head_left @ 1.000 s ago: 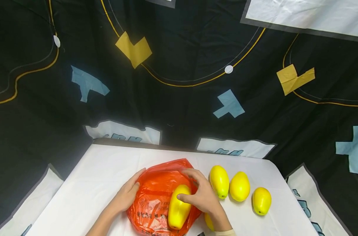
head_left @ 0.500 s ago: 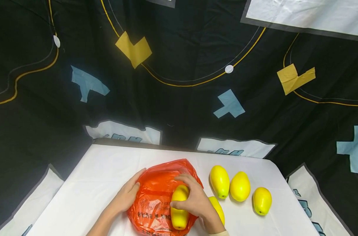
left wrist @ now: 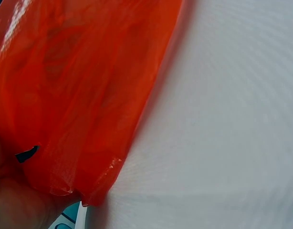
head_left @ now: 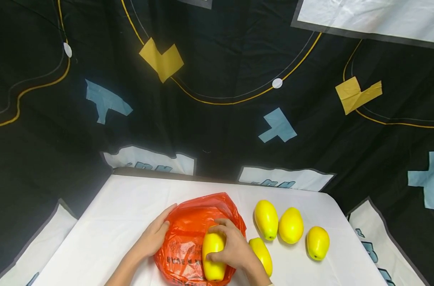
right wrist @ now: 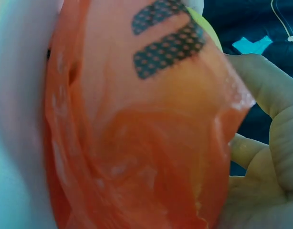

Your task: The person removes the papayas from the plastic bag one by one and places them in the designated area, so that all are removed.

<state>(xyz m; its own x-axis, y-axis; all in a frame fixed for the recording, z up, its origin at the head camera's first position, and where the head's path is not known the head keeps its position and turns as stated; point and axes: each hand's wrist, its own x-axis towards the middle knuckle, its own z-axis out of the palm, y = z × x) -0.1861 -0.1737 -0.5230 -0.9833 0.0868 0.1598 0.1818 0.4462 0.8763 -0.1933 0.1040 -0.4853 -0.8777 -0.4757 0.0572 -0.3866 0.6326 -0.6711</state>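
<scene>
A red plastic bag [head_left: 185,238] with dark print lies on the white table. My left hand [head_left: 154,234] holds its left side, thumb toward me and fingers along the far edge. In the left wrist view, part of that hand [left wrist: 17,200] shows at the bag's lower corner. My right hand [head_left: 235,246] grips an oblong yellow fruit [head_left: 212,265], thumb across its near side and fingers at its far end. The fruit overlaps the front of the bag. In the right wrist view, translucent red film [right wrist: 151,152] covers most of the fruit, beside the thumb [right wrist: 266,81].
Right of the bag, another yellow fruit [head_left: 261,256] lies partly behind my right wrist. Farther right on the white table [head_left: 131,202] sit three more yellow fruits [head_left: 266,220]. A black cloth [head_left: 217,135] with taped wires hangs behind the table.
My right hand has shifted left and toward me with the yellow fruit. The fruit beside the bag, mostly hidden by the forearm before, now shows. The left hand stays on the bag.
</scene>
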